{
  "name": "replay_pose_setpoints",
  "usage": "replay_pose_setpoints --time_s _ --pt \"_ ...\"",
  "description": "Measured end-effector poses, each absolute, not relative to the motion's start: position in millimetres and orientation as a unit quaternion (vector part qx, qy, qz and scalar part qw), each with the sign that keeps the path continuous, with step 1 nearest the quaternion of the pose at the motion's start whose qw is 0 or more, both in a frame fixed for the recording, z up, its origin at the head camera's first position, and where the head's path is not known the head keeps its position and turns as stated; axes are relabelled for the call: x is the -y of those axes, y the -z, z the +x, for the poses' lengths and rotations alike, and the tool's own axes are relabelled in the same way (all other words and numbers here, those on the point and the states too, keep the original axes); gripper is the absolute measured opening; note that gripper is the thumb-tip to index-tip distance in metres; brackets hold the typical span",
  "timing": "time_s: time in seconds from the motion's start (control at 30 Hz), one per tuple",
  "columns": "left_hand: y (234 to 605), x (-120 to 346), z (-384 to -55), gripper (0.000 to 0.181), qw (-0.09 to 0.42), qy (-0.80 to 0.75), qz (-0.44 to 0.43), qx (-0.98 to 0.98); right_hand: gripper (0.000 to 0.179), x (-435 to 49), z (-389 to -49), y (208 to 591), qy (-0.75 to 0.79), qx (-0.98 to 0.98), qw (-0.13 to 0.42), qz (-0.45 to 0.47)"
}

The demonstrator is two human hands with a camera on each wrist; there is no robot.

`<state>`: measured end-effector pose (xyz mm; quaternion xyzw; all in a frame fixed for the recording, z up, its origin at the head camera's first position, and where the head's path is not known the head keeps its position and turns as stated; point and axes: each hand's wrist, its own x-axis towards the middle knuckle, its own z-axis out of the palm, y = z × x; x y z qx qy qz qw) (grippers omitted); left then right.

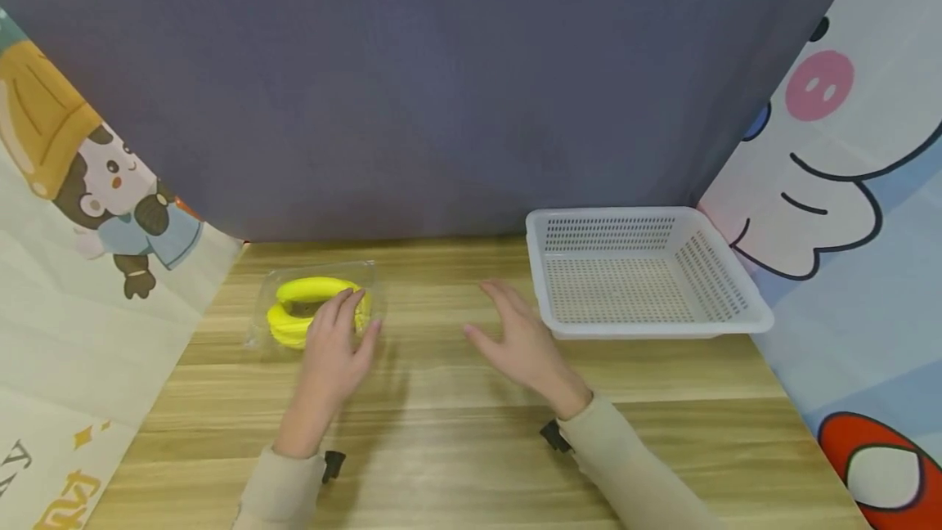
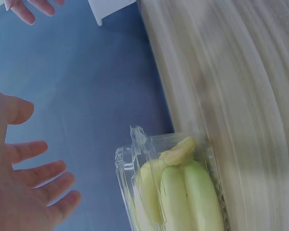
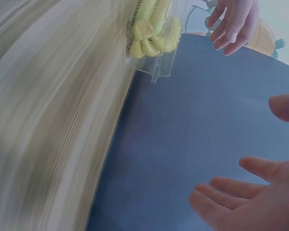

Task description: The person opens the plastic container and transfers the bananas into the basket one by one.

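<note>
A bunch of yellow bananas (image 1: pixel 316 289) lies in a clear plastic box (image 1: pixel 262 301) at the left of the table. My left hand (image 1: pixel 334 348) hovers above the near right part of the box, fingers spread, holding nothing. In the left wrist view a gap shows between that hand (image 2: pixel 29 178) and the clear box (image 2: pixel 127 180). My right hand (image 1: pixel 524 343) is held over the middle of the table with its fingers extended and thumb apart, near the left side of a white plastic basket (image 1: pixel 545 293). Nothing lies in its grasp in the right wrist view.
The perforated basket stands at the back right of the wooden table (image 1: pixel 456 432). A dark grey-blue cloth (image 1: pixel 441 88) hangs behind the table. Printed cartoon sheets flank it, with a pig (image 1: pixel 876 211) on the right and a figure in a yellow hat (image 1: pixel 110 178) on the left.
</note>
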<state>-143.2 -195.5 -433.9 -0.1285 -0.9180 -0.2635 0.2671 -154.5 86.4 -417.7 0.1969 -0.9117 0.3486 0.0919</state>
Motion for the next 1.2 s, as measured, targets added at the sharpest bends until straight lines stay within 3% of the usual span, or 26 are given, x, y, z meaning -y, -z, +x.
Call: replay_pose_setpoints --time_s 0.53,1.2 --pt "432.3 217.5 -147.9 0.056 0.261 0.277 -0.093 0.92 0.07 -66.4 -161.0 423.8 -0.358 0.906 0.079 0.214" --pt "429.0 241.0 -141.2 0.071 0.173 0.263 -0.038 0.948 0.069 -44.1 -168.7 417.9 -0.375 0.901 0.065 0.21"
